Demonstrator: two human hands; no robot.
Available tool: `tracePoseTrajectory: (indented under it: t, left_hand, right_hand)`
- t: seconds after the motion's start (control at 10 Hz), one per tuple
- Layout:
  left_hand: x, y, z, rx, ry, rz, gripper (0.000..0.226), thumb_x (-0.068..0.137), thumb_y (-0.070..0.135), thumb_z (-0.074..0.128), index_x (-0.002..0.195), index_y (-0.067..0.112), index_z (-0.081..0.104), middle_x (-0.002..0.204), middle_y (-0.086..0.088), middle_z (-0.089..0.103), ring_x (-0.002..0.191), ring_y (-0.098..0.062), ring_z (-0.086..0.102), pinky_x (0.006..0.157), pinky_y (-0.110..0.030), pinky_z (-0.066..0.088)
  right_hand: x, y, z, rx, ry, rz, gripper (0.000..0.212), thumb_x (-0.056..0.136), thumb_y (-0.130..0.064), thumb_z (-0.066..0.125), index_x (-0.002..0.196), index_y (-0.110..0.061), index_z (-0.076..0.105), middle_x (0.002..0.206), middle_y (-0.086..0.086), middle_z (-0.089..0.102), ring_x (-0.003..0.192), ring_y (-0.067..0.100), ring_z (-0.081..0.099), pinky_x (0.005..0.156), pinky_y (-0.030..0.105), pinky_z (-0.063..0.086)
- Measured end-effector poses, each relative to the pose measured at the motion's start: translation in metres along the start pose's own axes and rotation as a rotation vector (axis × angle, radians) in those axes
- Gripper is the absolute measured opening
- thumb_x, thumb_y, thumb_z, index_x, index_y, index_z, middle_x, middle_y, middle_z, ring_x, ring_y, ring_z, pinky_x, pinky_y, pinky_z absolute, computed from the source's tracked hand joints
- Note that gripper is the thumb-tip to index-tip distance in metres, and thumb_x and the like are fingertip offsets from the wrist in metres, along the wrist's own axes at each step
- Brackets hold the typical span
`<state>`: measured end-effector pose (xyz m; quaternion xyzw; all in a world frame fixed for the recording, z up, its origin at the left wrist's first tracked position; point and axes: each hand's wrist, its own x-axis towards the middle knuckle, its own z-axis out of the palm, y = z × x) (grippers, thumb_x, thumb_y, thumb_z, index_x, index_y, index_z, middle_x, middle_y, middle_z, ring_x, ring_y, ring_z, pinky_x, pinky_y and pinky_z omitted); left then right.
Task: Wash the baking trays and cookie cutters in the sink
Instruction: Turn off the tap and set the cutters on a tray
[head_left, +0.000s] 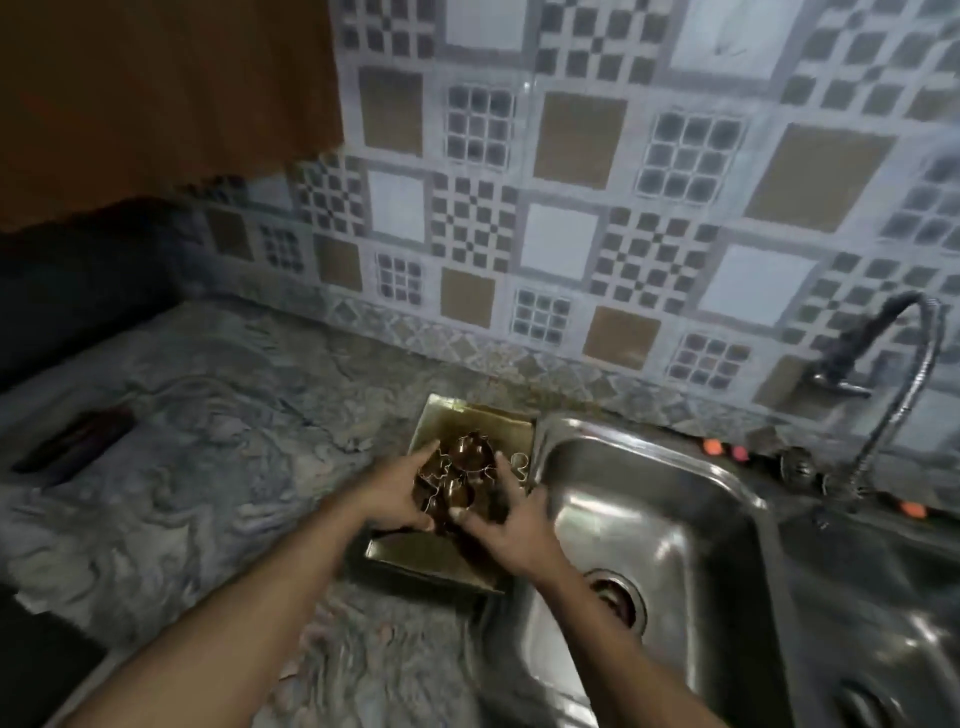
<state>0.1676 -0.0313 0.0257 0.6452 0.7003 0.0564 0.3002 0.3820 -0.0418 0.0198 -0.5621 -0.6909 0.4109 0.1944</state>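
Head view: a baking tray (470, 420) sits on the table (234, 415), just left of the sink (654, 525). Over the tray lies a heap of cookie cutters (460, 467). The left hand (392, 496) holds the heap between thumb and curled fingers. The right hand (511, 532) presses against it, fingers spread fairly straight.

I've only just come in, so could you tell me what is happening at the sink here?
A person is gathering a pile of cookie cutters out of a baking tray that sits on the counter just left of the sink. The left hand curls round the pile, while the right hand presses spread fingers against its other side. No tray or cutter is in the sink yet, and no water shows at the tap.
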Motion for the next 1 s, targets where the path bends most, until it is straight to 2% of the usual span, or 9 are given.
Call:
tracePoseTrajectory:
  t: [0.1,0.2,0.3,0.4,0.5,0.6,0.8,0.9,1.0]
  left_hand:
    - [0.014,-0.026,-0.001,0.030,-0.002,-0.036,0.123,0.067,0.031,0.089,0.155,0.042,0.004,0.160,-0.013,0.021,0.145,-0.030,0.029,0.117,-0.041,0.031]
    - [0.034,-0.048,-0.001,-0.024,-0.019,-0.015,0.121,0.068,0.022,0.089,0.157,0.031,0.009,0.160,-0.008,0.026,0.143,-0.025,0.033,0.114,-0.030,0.031]
    - [0.052,-0.062,-0.002,-0.062,-0.026,-0.017,0.121,0.064,0.017,0.091,0.157,0.023,0.015,0.154,-0.004,0.040,0.135,-0.019,0.044,0.106,-0.020,0.033]
    - [0.062,-0.066,-0.003,-0.092,-0.016,-0.037,0.124,0.061,0.018,0.093,0.157,0.023,0.015,0.153,-0.003,0.042,0.134,-0.019,0.046,0.110,-0.029,0.038]
    - [0.068,-0.067,-0.003,-0.089,-0.026,-0.034,0.121,0.064,0.018,0.091,0.157,0.022,0.014,0.156,-0.004,0.037,0.139,-0.021,0.041,0.110,-0.028,0.035]
    - [0.070,-0.069,0.001,-0.096,-0.031,-0.044,0.122,0.065,0.021,0.091,0.157,0.025,0.011,0.158,-0.004,0.033,0.141,-0.023,0.038,0.113,-0.032,0.036]
    - [0.066,-0.065,0.006,-0.159,0.032,-0.066,0.119,0.065,0.019,0.090,0.157,0.022,0.015,0.153,-0.004,0.043,0.135,-0.022,0.046,0.111,-0.033,0.040]
    - [0.055,-0.051,-0.002,-0.191,0.103,-0.068,0.110,0.067,0.020,0.087,0.156,0.022,0.022,0.149,-0.004,0.046,0.132,-0.022,0.049,0.108,-0.033,0.042]
    - [0.042,-0.024,-0.009,-0.096,0.223,-0.040,0.100,0.075,0.030,0.082,0.155,0.028,0.022,0.158,-0.010,0.028,0.144,-0.031,0.031,0.115,-0.043,0.035]
  right_hand:
    - [0.021,0.000,0.025,0.020,-0.062,0.064,0.100,0.076,-0.064,0.070,0.153,-0.044,0.011,0.156,0.012,0.023,0.144,0.030,0.029,0.116,0.032,0.024]
    - [0.043,0.002,0.044,0.034,-0.053,0.092,0.102,0.070,-0.075,0.066,0.152,-0.049,0.011,0.156,0.008,0.032,0.141,0.027,0.035,0.117,0.038,0.028]
    - [0.058,0.004,0.054,0.072,-0.041,0.089,0.096,0.074,-0.069,0.067,0.153,-0.043,0.017,0.147,0.001,0.047,0.136,0.022,0.044,0.113,0.034,0.034]
    - [0.072,0.007,0.059,0.115,-0.016,0.087,0.091,0.077,-0.067,0.066,0.152,-0.043,0.020,0.151,-0.001,0.043,0.135,0.018,0.043,0.113,0.038,0.036]
    - [0.079,0.008,0.061,0.103,0.032,0.085,0.089,0.076,-0.071,0.062,0.150,-0.043,0.023,0.151,0.000,0.043,0.136,0.017,0.043,0.113,0.037,0.037]
    - [0.080,0.012,0.062,0.099,0.059,0.062,0.084,0.081,-0.059,0.066,0.152,-0.037,0.026,0.149,-0.001,0.046,0.134,0.016,0.044,0.109,0.028,0.036]
    - [0.079,0.019,0.060,0.107,0.068,0.057,0.085,0.080,-0.057,0.066,0.152,-0.035,0.026,0.147,-0.001,0.048,0.131,0.014,0.048,0.110,0.036,0.041]
    - [0.068,0.013,0.050,0.128,0.088,0.029,0.079,0.085,-0.044,0.070,0.151,-0.028,0.030,0.143,-0.006,0.050,0.130,0.010,0.048,0.106,0.023,0.040]
    - [0.055,0.010,0.036,0.141,0.160,-0.029,0.073,0.087,-0.037,0.069,0.149,-0.029,0.032,0.139,-0.007,0.051,0.126,0.007,0.048,0.100,0.017,0.040]
